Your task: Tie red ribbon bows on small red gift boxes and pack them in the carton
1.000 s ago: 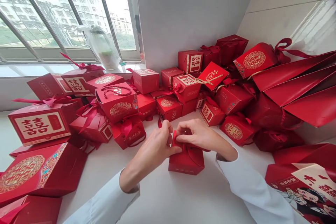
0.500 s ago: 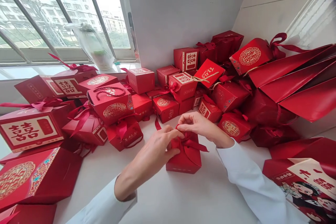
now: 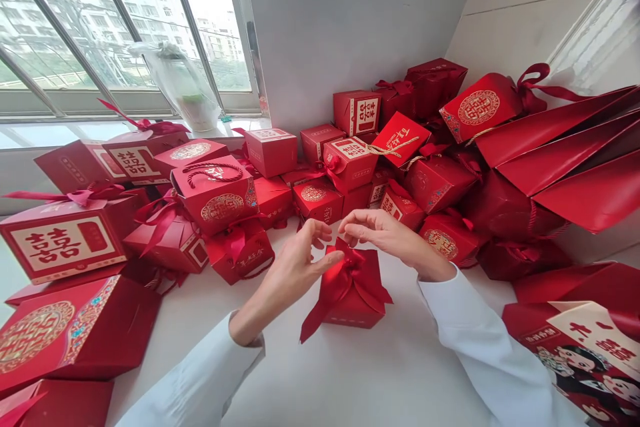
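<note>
A small red gift box [image 3: 356, 310] stands on the white table in front of me. A red satin ribbon [image 3: 345, 277] crosses its top, knotted in the middle, and one tail hangs over the near left side. My left hand [image 3: 303, 260] hovers at the box's left, fingers curved and apart, its thumb reaching over the ribbon. Above the far edge of the box is my right hand [image 3: 385, 233], with loosely bent fingers apart just over a raised bit of ribbon. Neither hand appears to grip anything.
Red gift boxes with ribbons and rope handles crowd the table's back and left, among them a large box [image 3: 65, 240]. Folded red bags [image 3: 565, 153] lean at the right, above a box with cartoon figures [image 3: 575, 360]. A bagged jar [image 3: 193, 93] stands on the windowsill.
Both hands have let go of the ribbon and spread apart slightly. A ribbon tail now falls over the box's near left side. The view has shifted a little.
</note>
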The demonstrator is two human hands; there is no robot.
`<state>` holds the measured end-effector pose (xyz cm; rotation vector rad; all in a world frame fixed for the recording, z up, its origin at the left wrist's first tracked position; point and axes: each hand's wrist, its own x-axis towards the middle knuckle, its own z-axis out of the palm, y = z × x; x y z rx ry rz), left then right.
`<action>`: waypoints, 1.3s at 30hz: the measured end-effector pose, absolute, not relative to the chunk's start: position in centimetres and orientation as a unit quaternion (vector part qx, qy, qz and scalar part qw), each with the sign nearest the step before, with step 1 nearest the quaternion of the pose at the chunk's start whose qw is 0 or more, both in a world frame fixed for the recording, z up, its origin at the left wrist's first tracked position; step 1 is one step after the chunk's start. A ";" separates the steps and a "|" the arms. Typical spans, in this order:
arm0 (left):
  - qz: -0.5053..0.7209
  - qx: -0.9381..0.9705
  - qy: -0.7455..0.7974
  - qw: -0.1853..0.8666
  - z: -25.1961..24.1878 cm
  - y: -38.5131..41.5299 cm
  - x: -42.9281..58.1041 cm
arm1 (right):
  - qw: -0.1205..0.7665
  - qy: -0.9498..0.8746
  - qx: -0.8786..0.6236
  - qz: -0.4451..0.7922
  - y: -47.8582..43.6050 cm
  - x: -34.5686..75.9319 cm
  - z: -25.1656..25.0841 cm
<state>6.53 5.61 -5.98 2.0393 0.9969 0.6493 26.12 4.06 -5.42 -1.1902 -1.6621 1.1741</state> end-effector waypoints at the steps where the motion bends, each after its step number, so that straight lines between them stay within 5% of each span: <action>1: 0.268 0.791 0.377 0.401 -6.3 5.7 6.8 | 0.386 -0.664 -0.464 0.442 3.9 26.3 -5.2; 9: 0.290 0.772 0.359 0.437 -6.8 5.6 7.3 | 0.351 -0.715 -0.545 0.262 0.2 26.9 -4.2; 17: 0.341 0.775 0.395 0.356 -6.3 5.2 7.1 | 0.377 -0.676 -0.579 0.257 -1.6 24.4 -5.7; 28: 0.222 0.852 0.358 0.310 -4.8 3.9 6.7 | 0.475 -0.616 -0.460 0.428 -1.4 24.5 -7.0; 39: 0.216 0.822 0.357 0.388 -5.3 5.5 6.6 | 0.471 -0.639 -0.550 0.261 -0.1 26.2 -8.8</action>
